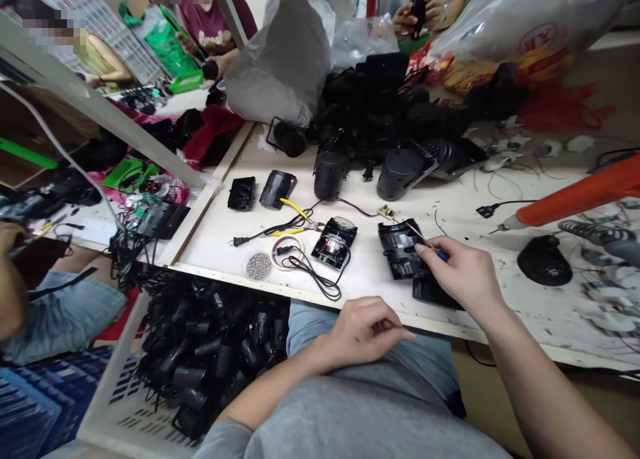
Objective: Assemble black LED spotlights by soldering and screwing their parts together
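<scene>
My right hand [457, 272] is closed around a screwdriver [442, 254] with a blue handle. Its thin shaft points up and left over an open black plastic housing half [400, 251]. Another black part [434, 294] lies partly under that hand. In front of my body, at the table's front edge, my left hand [367, 327] has its fingers curled and thumb against them; whatever they may hold is hidden. To the left lies an opened black device [333, 242] with wires and a round silvery part inside. Yellow-handled pliers [295, 209] touch its far left side.
A dish of small metal balls or screws [259, 265], a tape roll [276, 251] and a cabled plug [243, 240] lie left. Black cylindrical housings [330, 172] pile up behind. An orange power driver [575, 192] juts in from the right. Below left stands a crate [113, 406] of black parts.
</scene>
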{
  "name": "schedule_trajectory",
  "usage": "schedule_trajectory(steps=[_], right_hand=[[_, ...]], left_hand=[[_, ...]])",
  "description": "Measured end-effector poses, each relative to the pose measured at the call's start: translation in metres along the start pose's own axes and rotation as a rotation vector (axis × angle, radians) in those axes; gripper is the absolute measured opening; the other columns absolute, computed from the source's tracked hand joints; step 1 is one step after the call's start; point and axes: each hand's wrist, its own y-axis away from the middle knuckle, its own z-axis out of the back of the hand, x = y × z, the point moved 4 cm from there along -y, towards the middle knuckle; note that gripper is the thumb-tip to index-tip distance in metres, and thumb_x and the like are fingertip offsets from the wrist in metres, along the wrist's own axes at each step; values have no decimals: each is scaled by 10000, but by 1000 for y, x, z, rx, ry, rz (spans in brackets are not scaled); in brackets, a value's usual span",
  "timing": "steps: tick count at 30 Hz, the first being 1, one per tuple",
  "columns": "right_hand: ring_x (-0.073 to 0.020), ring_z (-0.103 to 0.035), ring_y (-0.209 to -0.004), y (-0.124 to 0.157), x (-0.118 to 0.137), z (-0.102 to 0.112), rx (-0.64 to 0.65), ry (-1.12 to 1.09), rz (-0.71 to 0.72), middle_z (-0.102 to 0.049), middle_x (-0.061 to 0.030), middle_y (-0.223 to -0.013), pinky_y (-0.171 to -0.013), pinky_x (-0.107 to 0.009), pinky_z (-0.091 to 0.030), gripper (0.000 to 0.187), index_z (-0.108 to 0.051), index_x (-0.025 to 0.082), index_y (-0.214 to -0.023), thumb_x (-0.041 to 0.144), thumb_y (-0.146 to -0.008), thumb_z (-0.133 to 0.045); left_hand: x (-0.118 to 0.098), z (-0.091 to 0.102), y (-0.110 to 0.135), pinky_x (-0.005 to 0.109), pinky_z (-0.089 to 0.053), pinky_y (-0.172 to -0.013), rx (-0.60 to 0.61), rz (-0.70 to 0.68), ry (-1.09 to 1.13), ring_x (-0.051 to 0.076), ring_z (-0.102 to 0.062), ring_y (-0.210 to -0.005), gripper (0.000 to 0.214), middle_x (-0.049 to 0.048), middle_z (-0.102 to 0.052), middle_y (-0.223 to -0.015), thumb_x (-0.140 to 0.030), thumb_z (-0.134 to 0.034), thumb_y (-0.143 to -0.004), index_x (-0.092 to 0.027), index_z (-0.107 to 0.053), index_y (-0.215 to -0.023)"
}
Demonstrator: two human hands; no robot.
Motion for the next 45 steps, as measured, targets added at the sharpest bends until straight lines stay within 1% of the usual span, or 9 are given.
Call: schedule_trajectory(steps=[3,7,14,19,24,32,38,42,45], right_hand=[[-222,-580,-560,-9,6,-14,32,86,70,-645,-40,-571,-591,-324,-401,337,-728,233,-796,513,-808,-541],[-256,-628,-631,-22,9,-31,77,199,82,-686,-65,-616,-610,-329,-419,316,-737,230,-832,470,-829,-532],[-270,-633,-635,-31,12,-42,101,253,72,-691,-79,-622,-603,-332,-414,313,-743,227,-835,470,-835,-546],[-276,-644,-679,-35,-2,-29,41,279,53,-701,-94,-678,-624,-341,-435,422,-735,221,-904,555,-894,-478],[-335,-667,-860,-50,-37,-3,-93,372,42,-728,-203,-995,-732,-418,-483,468,-710,134,-1059,422,-924,-367],[-361,-652,-926,-52,-61,-2,-79,406,33,-695,-219,-1035,-840,-480,-502,422,-679,105,-1132,310,-892,-399],[-403,-625,-967,-37,-33,5,-78,499,145,-663,-245,-1002,-878,-522,-492,477,-673,63,-1171,389,-914,-437],[-299,-671,-824,-21,-2,-11,66,271,155,-710,-125,-879,-770,-411,-524,501,-629,134,-1243,502,-945,-464],[-281,-678,-737,-14,12,-29,156,230,132,-719,-81,-818,-674,-376,-509,567,-560,156,-1326,540,-911,-529]], left_hand=[[-4,19,-3,181,-438,-500,-140,35,-40,84,-543,-526,276,3,-612,-612,-348,-699,-905,-165,-639,-708],[-4,36,-6,178,-439,-506,-267,21,-82,81,-552,-530,251,-4,-612,-607,-309,-705,-901,-167,-635,-706],[-2,50,-10,185,-419,-510,-333,61,-139,84,-545,-533,246,-14,-598,-595,-274,-705,-894,-172,-604,-694],[-3,49,-14,198,-408,-518,-298,6,-198,88,-534,-546,249,-12,-595,-597,-277,-686,-911,-176,-601,-700],[1,55,-14,208,-396,-517,-316,0,-269,94,-518,-542,243,-14,-577,-589,-270,-680,-918,-177,-599,-708],[8,73,-5,196,-432,-517,-397,84,-319,88,-531,-525,215,-22,-585,-595,-259,-681,-907,-177,-623,-716],[13,96,2,195,-452,-529,-490,131,-402,89,-541,-530,190,-24,-599,-595,-251,-701,-891,-181,-642,-724],[16,103,4,203,-458,-519,-543,175,-404,97,-550,-527,228,-14,-619,-597,-292,-702,-887,-182,-639,-698],[15,100,6,201,-458,-522,-547,181,-382,95,-548,-523,241,-19,-613,-590,-305,-708,-884,-181,-638,-689]])
